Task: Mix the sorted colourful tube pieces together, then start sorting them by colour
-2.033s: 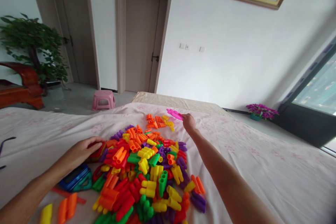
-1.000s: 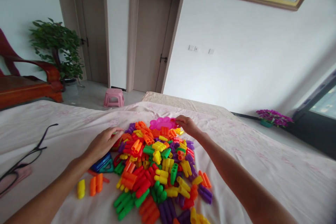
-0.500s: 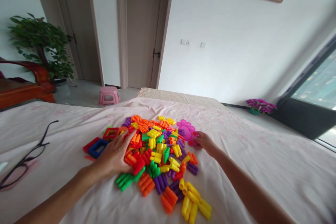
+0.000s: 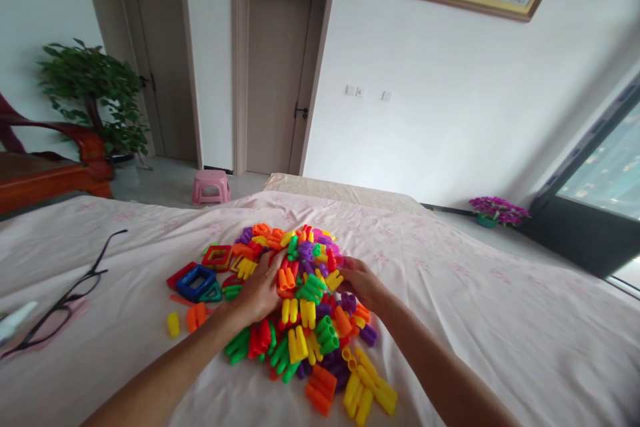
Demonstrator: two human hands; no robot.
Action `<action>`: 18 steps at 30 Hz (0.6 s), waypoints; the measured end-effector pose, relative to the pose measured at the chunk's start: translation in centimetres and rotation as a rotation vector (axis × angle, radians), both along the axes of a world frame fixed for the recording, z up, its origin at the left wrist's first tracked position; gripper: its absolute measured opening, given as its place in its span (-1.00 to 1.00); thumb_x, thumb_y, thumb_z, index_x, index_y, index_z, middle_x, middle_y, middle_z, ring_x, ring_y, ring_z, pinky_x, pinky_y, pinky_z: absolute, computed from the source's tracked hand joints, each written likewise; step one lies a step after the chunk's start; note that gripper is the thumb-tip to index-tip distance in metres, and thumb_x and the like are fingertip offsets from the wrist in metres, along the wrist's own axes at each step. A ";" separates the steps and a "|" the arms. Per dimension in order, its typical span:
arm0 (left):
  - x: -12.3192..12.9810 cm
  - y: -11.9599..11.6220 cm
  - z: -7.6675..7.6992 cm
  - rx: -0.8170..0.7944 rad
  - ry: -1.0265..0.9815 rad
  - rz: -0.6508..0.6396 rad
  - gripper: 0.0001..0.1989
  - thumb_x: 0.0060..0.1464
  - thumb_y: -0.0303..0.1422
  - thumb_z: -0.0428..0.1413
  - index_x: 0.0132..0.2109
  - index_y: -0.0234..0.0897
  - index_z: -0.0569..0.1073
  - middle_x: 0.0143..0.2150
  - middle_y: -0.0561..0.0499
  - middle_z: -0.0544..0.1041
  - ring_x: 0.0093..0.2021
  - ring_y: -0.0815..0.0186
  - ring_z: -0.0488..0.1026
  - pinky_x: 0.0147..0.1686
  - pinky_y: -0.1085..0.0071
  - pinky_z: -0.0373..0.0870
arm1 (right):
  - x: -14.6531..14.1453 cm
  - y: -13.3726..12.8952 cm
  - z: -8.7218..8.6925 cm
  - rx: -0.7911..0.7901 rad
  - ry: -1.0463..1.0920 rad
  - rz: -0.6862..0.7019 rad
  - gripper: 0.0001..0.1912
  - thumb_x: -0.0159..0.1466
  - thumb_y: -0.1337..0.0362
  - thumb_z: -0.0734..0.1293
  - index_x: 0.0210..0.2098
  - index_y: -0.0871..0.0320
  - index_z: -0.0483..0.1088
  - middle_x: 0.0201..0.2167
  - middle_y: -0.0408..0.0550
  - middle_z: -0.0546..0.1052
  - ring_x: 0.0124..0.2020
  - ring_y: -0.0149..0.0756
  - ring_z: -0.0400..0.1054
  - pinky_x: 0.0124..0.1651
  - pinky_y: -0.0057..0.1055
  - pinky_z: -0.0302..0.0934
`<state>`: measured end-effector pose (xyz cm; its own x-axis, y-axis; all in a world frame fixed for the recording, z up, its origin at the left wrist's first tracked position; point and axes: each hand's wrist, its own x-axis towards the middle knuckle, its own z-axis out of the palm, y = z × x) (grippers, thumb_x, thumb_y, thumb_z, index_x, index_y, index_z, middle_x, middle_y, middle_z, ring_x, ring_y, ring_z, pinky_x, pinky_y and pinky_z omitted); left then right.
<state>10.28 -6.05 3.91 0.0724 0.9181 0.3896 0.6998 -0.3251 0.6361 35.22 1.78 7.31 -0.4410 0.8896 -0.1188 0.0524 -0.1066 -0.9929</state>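
Observation:
A heap of plastic bullet-shaped building blocks [image 4: 313,288] in orange, yellow, green, red and purple lies on the cloth, squeezed between my two hands. My left hand [image 4: 261,288] cups the left side, its thumb along the top and its other fingers mostly hidden among blocks. Against the right side curls my right hand [image 4: 364,283], fingertips partly covered by blocks. Behind the heap, a pink flower-shaped piece [image 4: 331,247] shows only in part. Left of my left hand lie a blue square frame [image 4: 196,282] and a red square frame [image 4: 217,257].
Black-framed glasses [image 4: 60,313] rest on the patterned cloth [image 4: 470,320] at the left. Beyond stand a pink stool [image 4: 211,188], a potted plant [image 4: 95,97] and a wooden chair [image 4: 83,157]. Purple flowers [image 4: 499,210] sit on the floor at the right.
Both hands have moved inward, pressing the blocks into a narrower heap. My right hand has left the heap's outer edge, and the pink piece is now mostly covered. Loose blocks show by my left forearm.

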 end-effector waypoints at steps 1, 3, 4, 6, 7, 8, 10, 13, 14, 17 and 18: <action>0.7 0.3 0.0 -0.001 -0.043 0.007 -0.10 -0.09 -0.34 0.21 0.38 -0.15 0.02 0.26 -0.25 0.16 0.26 0.03 0.22 0.20 0.12 0.23 | -0.2 0.0 0.7 0.055 -0.020 -0.014 -0.79 0.09 0.21 0.36 -0.31 0.18 0.36 -0.47 -0.09 0.53 -0.52 -0.37 0.43 -0.50 -0.50 0.32; 2.0 0.7 0.2 -0.014 -0.101 0.016 -0.12 -0.10 -0.33 0.22 0.36 -0.20 0.06 0.28 -0.27 0.12 0.27 0.01 0.20 0.21 0.11 0.23 | -0.6 0.3 2.1 0.211 -0.089 -0.066 -0.82 0.12 0.23 0.33 -0.31 0.18 0.33 -0.51 -0.13 0.50 -0.54 -0.38 0.42 -0.53 -0.51 0.30; 2.6 0.9 0.4 -0.025 -0.119 0.016 -0.11 -0.11 -0.31 0.23 0.36 -0.23 0.08 0.30 -0.29 0.10 0.29 0.00 0.19 0.21 0.11 0.23 | -0.8 0.5 2.7 0.283 -0.135 -0.097 -0.84 0.12 0.25 0.31 -0.32 0.18 0.32 -0.53 -0.16 0.49 -0.55 -0.39 0.41 -0.54 -0.52 0.30; 3.0 1.2 1.0 -0.063 -0.133 0.008 -0.11 -0.14 -0.30 0.25 0.34 -0.27 0.11 0.32 -0.29 0.08 0.28 0.01 0.22 0.21 0.15 0.24 | -1.3 1.0 3.9 0.376 -0.228 -0.140 -0.87 0.12 0.30 0.28 -0.31 0.17 0.30 -0.56 -0.20 0.46 -0.56 -0.39 0.41 -0.54 -0.51 0.32; 2.9 1.3 1.5 -0.093 -0.123 -0.001 -0.11 -0.17 -0.31 0.26 0.33 -0.27 0.15 0.33 -0.28 0.09 0.25 0.03 0.26 0.19 0.18 0.27 | -1.7 1.3 4.4 0.401 -0.264 -0.143 -0.86 0.12 0.31 0.27 -0.29 0.16 0.30 -0.56 -0.21 0.45 -0.57 -0.39 0.41 -0.54 -0.50 0.33; 2.4 1.4 2.0 -0.125 -0.097 -0.021 -0.13 -0.21 -0.33 0.27 0.30 -0.24 0.21 0.32 -0.24 0.13 0.21 0.04 0.31 0.16 0.21 0.30 | -2.0 1.5 4.7 0.419 -0.289 -0.133 -0.85 0.12 0.32 0.26 -0.28 0.16 0.30 -0.56 -0.21 0.45 -0.57 -0.37 0.42 -0.55 -0.48 0.34; 0.7 1.8 3.1 -0.190 0.001 -0.077 -0.21 -0.29 -0.37 0.30 0.20 -0.15 0.37 0.25 -0.14 0.29 0.11 0.07 0.41 0.09 0.27 0.35 | -2.7 1.7 5.2 0.450 -0.300 -0.110 -0.81 0.13 0.33 0.25 -0.23 0.15 0.30 -0.54 -0.20 0.47 -0.56 -0.34 0.44 -0.55 -0.45 0.36; -3.5 3.1 4.5 -0.251 0.146 -0.028 -0.50 -0.22 -0.38 0.24 -0.02 -0.11 0.53 0.00 0.01 0.56 0.00 0.15 0.49 -0.04 0.40 0.39 | -3.1 1.5 5.4 0.457 -0.248 -0.077 -0.79 0.15 0.29 0.25 -0.19 0.16 0.30 -0.51 -0.18 0.48 -0.53 -0.31 0.46 -0.52 -0.41 0.39; -5.0 3.8 4.8 -0.269 0.158 0.024 -0.56 -0.19 -0.37 0.22 -0.06 -0.14 0.55 -0.04 0.01 0.59 -0.03 0.16 0.50 -0.08 0.42 0.39 | -2.9 1.5 5.3 0.450 -0.222 -0.075 -0.78 0.16 0.26 0.26 -0.19 0.16 0.30 -0.50 -0.18 0.48 -0.52 -0.31 0.46 -0.50 -0.40 0.40; -9.1 6.2 5.0 -0.300 0.176 0.202 -0.66 -0.05 -0.36 0.13 -0.07 -0.23 0.54 -0.06 -0.03 0.61 -0.06 0.17 0.52 -0.10 0.40 0.38 | -1.1 1.6 4.6 0.413 -0.157 -0.137 -0.74 0.15 0.20 0.31 -0.20 0.18 0.31 -0.50 -0.17 0.47 -0.50 -0.31 0.45 -0.47 -0.37 0.41; -10.2 7.1 4.9 -0.310 0.185 0.270 -0.64 -0.03 -0.36 0.12 -0.03 -0.26 0.51 -0.03 -0.08 0.59 -0.02 0.14 0.51 -0.08 0.38 0.37 | -0.1 1.8 4.0 0.394 -0.138 -0.174 -0.72 0.15 0.18 0.32 -0.19 0.19 0.31 -0.50 -0.16 0.47 -0.49 -0.30 0.45 -0.46 -0.36 0.42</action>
